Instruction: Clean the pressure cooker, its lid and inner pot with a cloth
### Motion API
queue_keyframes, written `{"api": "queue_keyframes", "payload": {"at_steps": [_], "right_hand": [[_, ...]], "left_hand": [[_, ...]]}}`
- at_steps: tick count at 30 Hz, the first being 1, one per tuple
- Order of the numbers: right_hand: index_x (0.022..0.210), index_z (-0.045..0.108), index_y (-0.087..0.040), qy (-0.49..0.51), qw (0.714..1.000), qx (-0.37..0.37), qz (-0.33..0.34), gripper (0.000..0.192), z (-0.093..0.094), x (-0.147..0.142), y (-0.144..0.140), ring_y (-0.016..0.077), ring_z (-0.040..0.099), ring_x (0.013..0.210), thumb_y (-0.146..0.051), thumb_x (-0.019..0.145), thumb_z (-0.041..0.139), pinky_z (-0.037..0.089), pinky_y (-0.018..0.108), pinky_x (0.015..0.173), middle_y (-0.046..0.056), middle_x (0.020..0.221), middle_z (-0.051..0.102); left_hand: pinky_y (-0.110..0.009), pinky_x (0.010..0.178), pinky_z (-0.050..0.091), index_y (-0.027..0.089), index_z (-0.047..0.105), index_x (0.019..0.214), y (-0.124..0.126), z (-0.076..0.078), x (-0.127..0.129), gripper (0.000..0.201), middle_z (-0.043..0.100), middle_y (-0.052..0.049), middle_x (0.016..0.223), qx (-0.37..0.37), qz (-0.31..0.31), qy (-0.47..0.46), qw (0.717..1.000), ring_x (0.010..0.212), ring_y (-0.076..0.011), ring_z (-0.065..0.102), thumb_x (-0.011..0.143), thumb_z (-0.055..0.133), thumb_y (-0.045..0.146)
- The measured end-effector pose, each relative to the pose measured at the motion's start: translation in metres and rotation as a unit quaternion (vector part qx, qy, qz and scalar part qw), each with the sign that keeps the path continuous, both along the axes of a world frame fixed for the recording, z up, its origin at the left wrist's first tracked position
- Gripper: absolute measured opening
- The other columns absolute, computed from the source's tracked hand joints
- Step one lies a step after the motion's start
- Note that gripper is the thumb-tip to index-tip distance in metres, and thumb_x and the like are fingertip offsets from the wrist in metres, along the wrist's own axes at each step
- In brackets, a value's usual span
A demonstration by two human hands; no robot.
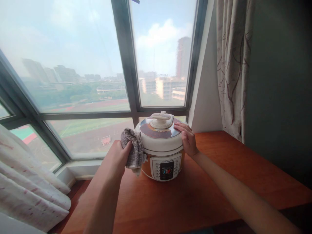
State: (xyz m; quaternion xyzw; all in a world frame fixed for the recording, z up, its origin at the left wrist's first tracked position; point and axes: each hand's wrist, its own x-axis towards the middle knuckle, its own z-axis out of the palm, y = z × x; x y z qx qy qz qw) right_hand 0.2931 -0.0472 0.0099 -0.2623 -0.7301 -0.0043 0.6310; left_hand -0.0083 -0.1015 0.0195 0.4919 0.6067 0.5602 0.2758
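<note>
An electric pressure cooker (162,148), white and brown with a shiny lid and a control panel (167,168) facing me, stands upright on the wooden table. My left hand (122,154) grips a crumpled grey cloth (133,149) against the cooker's left side. On the right, my right hand (187,138) rests on the lid's edge, its fingers stretched over the shiny top and its palm by the rim. The lid's white handle (161,117) sits on top, untouched by either hand. Part of the cooker's left side is hidden behind the cloth.
The reddish-brown table (195,201) stretches beneath the cooker and off to the right. Large framed windows (80,58) rise behind it. A patterned curtain (232,65) hangs at the right, and another pale curtain (29,182) hangs at the lower left.
</note>
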Motion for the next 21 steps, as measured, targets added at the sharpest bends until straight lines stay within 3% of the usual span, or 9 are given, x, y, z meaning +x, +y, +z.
{"api": "queue_keyframes", "payload": {"at_steps": [3,6,8,11,16,21], "right_hand": [[0.119,0.071,-0.025,0.0,1.0,-0.003,-0.001,0.044,-0.001,0.0,0.0,0.0264,0.06,0.125,-0.035,0.105,0.03,0.043,0.054,0.111,0.007,0.128,0.069],[0.119,0.07,-0.025,-0.001,1.0,-0.006,-0.001,0.044,-0.001,0.0,0.0,0.0264,0.059,0.125,-0.035,0.104,0.03,0.043,0.054,0.111,0.008,0.128,0.069],[0.119,0.07,-0.026,-0.003,1.0,-0.008,-0.001,0.043,-0.001,0.0,0.0,0.0262,0.059,0.125,-0.035,0.104,0.03,0.043,0.053,0.111,0.008,0.128,0.069],[0.119,0.07,-0.025,-0.005,1.0,-0.009,0.003,0.043,-0.001,0.0,-0.001,0.0259,0.059,0.125,-0.032,0.104,0.031,0.043,0.053,0.111,0.008,0.128,0.068],[0.12,0.07,-0.025,-0.016,1.0,-0.014,0.0,0.043,-0.001,0.002,0.0,0.0265,0.058,0.126,-0.032,0.103,0.031,0.042,0.054,0.111,0.007,0.129,0.068],[0.12,0.07,-0.025,-0.02,1.0,-0.015,0.003,0.043,-0.002,0.003,0.001,0.0263,0.058,0.126,-0.034,0.103,0.031,0.043,0.053,0.111,0.007,0.129,0.068]], "left_hand": [[-0.036,0.078,0.053,0.018,0.053,0.118,-0.026,-0.019,0.024,0.05,0.068,-0.01,0.105,0.034,0.073,0.057,0.995,0.1,-0.0301,0.067,0.083,0.059,0.054],[-0.041,0.074,0.052,0.019,0.047,0.133,-0.052,-0.035,0.054,0.057,0.068,-0.012,0.099,0.031,0.114,0.168,0.979,0.095,-0.0347,0.068,0.088,0.055,0.053],[-0.046,0.079,0.052,0.017,0.045,0.141,-0.065,-0.042,0.071,0.062,0.066,-0.017,0.108,0.123,0.121,0.282,0.944,0.1,-0.0373,0.066,0.088,0.057,0.048],[-0.051,0.092,0.048,0.019,0.053,0.14,-0.077,-0.044,0.09,0.06,0.058,-0.02,0.119,0.26,0.083,0.418,0.866,0.11,-0.0378,0.059,0.085,0.064,0.039],[-0.056,0.109,0.034,0.035,0.067,0.128,-0.083,-0.048,0.109,0.043,0.06,-0.013,0.126,0.336,-0.027,0.531,0.778,0.119,-0.0347,0.053,0.085,0.067,0.033],[-0.039,0.105,0.04,0.034,0.068,0.124,-0.075,-0.074,0.111,0.032,0.064,-0.002,0.136,0.38,-0.135,0.634,0.66,0.12,-0.0225,0.056,0.093,0.061,0.031]]}}
